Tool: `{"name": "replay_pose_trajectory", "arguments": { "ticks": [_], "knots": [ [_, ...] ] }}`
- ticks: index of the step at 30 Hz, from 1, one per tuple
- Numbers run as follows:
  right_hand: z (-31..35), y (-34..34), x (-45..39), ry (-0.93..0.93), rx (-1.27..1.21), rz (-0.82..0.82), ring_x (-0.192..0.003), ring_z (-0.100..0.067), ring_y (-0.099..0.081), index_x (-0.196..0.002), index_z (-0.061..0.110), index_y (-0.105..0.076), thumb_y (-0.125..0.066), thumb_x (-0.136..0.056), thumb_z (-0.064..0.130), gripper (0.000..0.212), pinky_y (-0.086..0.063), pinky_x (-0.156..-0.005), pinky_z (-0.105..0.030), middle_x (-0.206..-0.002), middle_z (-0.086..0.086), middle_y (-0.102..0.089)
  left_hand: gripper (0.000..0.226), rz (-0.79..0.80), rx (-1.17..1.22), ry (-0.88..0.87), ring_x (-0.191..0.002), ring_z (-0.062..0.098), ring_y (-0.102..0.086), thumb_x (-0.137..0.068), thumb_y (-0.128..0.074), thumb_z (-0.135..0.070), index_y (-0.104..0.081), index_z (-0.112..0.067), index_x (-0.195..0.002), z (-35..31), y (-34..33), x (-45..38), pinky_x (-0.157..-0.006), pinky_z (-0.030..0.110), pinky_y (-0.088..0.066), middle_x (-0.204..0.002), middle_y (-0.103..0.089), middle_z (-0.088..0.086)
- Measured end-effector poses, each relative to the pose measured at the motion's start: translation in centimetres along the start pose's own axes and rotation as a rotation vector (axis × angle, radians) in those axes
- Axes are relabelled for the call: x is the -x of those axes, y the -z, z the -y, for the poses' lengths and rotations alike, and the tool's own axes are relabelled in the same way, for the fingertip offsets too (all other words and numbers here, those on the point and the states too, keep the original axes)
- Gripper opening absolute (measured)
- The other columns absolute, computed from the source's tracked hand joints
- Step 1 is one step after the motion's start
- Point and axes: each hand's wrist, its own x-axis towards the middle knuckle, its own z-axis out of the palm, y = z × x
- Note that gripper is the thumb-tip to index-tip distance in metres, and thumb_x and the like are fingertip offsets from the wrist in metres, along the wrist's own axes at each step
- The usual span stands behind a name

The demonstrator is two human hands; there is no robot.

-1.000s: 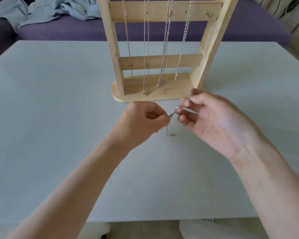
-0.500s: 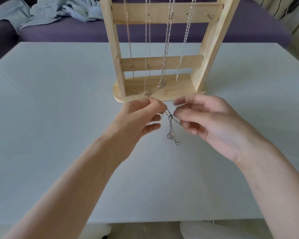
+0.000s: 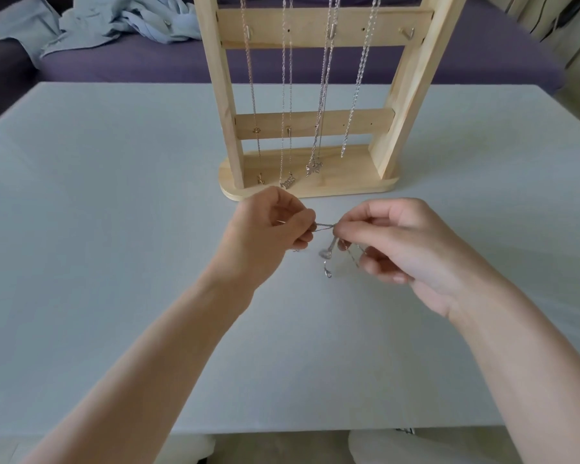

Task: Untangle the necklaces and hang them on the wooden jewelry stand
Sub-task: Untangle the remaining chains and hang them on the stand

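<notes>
A thin silver necklace (image 3: 325,226) is stretched between my two hands just above the table, in front of the stand. My left hand (image 3: 268,236) pinches one end of the chain. My right hand (image 3: 392,242) pinches the other end, and a small pendant and clasp (image 3: 327,262) dangle below its fingers, with more chain looped through them. The wooden jewelry stand (image 3: 315,182) stands upright behind my hands. Several necklaces (image 3: 322,95) hang on its upper hooks, their pendants near the base.
The pale grey table (image 3: 114,229) spreads wide on all sides. A bare hook (image 3: 407,33) sticks out at the right end of the stand's top rail. A purple sofa with a crumpled blue garment (image 3: 114,25) lies behind the table.
My hands have drawn slightly apart, pulling a short span of chain taut between them. The pendant and clasp now hang under my right fingers instead of between the hands.
</notes>
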Motion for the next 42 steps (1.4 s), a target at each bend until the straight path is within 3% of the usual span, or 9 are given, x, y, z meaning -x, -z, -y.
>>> {"name": "replay_pose_trajectory", "arguments": {
  "ticks": [6, 10, 13, 16, 20, 25, 30, 38, 42],
  "knots": [
    [-0.2, 0.5, -0.3, 0.023, 0.085, -0.027, -0.034, -0.008, -0.024, -0.075, 0.001, -0.064, -0.061, -0.086, 0.013, 0.016, -0.02, -0.035, -0.016, -0.056, -0.001, -0.046, 0.008, 0.147, -0.097, -0.008, -0.055, 0.005, -0.056, -0.083, -0.067, -0.007, -0.063, -0.014, -0.081, -0.1, 0.1, 0.0, -0.064, 0.016, -0.052, -0.059, -0.062, -0.008],
    [-0.3, 0.8, -0.2, 0.013, 0.121, 0.008, -0.036, -0.008, -0.025, -0.071, 0.008, -0.064, -0.065, -0.084, 0.015, 0.015, -0.021, -0.036, -0.016, -0.055, 0.001, -0.043, 0.015, 0.264, -0.241, 0.002, -0.059, 0.002, -0.057, -0.084, -0.066, -0.012, -0.072, -0.024, -0.078, -0.2, 0.4, 0.2, -0.069, 0.017, -0.051, -0.062, -0.066, -0.009],
    [-0.3, 1.1, -0.1, 0.009, 0.115, 0.016, -0.038, -0.009, -0.029, -0.071, 0.007, -0.065, -0.069, -0.081, 0.013, 0.013, -0.022, -0.036, -0.017, -0.055, 0.0, -0.046, 0.011, 0.263, -0.305, 0.014, -0.061, 0.004, -0.057, -0.082, -0.069, -0.016, -0.074, -0.023, -0.076, -0.3, 0.4, 0.3, -0.073, 0.022, -0.051, -0.07, -0.069, 0.002],
    [-0.2, 1.1, 0.1, -0.014, 0.075, 0.025, -0.038, -0.008, -0.033, -0.073, 0.005, -0.064, -0.067, -0.083, 0.014, 0.014, -0.021, -0.034, -0.017, -0.056, 0.002, -0.049, 0.012, 0.216, -0.31, 0.014, -0.054, 0.003, -0.054, -0.082, -0.068, -0.015, -0.072, -0.02, -0.072, -0.2, 0.2, 0.3, -0.066, 0.016, -0.049, -0.059, -0.062, -0.006],
    [-0.1, 1.0, 0.0, -0.061, -0.001, 0.059, -0.034, -0.006, -0.028, -0.074, 0.005, -0.053, -0.058, -0.091, 0.015, 0.021, -0.015, -0.033, -0.015, -0.068, -0.004, -0.047, 0.021, 0.185, -0.209, 0.085, -0.058, 0.003, -0.053, -0.083, -0.063, -0.012, -0.067, -0.021, -0.064, -0.2, 0.3, 0.1, -0.066, 0.015, -0.051, -0.056, -0.057, -0.013],
    [-0.1, 0.7, 0.0, -0.089, -0.095, 0.095, -0.033, -0.007, -0.025, -0.077, 0.006, -0.045, -0.048, -0.097, 0.016, 0.022, -0.015, -0.034, -0.013, -0.062, -0.007, -0.048, 0.018, 0.265, 0.013, 0.206, -0.077, 0.01, -0.061, -0.087, -0.06, -0.01, -0.061, -0.012, -0.069, -0.4, 0.3, 0.3, -0.072, 0.019, -0.052, -0.076, -0.062, 0.0],
    [0.2, 0.2, 0.2, -0.055, -0.097, 0.137, -0.034, -0.01, -0.026, -0.077, 0.007, -0.045, -0.046, -0.097, 0.016, 0.022, -0.017, -0.035, -0.016, -0.058, -0.006, -0.047, 0.016, 0.189, 0.369, 0.287, -0.067, 0.012, -0.065, -0.089, -0.056, -0.003, -0.057, -0.003, -0.073, -0.5, -0.2, 0.4, -0.061, 0.018, -0.053, -0.071, -0.067, 0.005],
    [0.2, -0.3, 0.1, -0.017, -0.013, 0.131, -0.033, -0.01, -0.03, -0.082, 0.008, -0.049, -0.044, -0.098, 0.018, 0.019, -0.019, -0.034, -0.017, -0.052, -0.002, -0.05, 0.008, 0.169, 0.205, 0.146, -0.08, 0.024, -0.068, -0.081, -0.066, 0.001, -0.059, -0.002, -0.08, 0.0, -0.6, 0.5, -0.082, 0.026, -0.056, -0.09, -0.066, 0.022],
    [0.2, -0.3, 0.1, -0.015, -0.049, 0.112, -0.033, -0.011, -0.032, -0.082, 0.009, -0.049, -0.044, -0.098, 0.017, 0.019, -0.021, -0.034, -0.017, -0.053, -0.002, -0.051, 0.015, 0.158, 0.224, 0.124, -0.073, 0.018, -0.064, -0.079, -0.066, 0.005, -0.058, -0.007, -0.082, -0.1, -0.6, 0.6, -0.077, 0.021, -0.056, -0.079, -0.06, 0.006]
  ]
}}
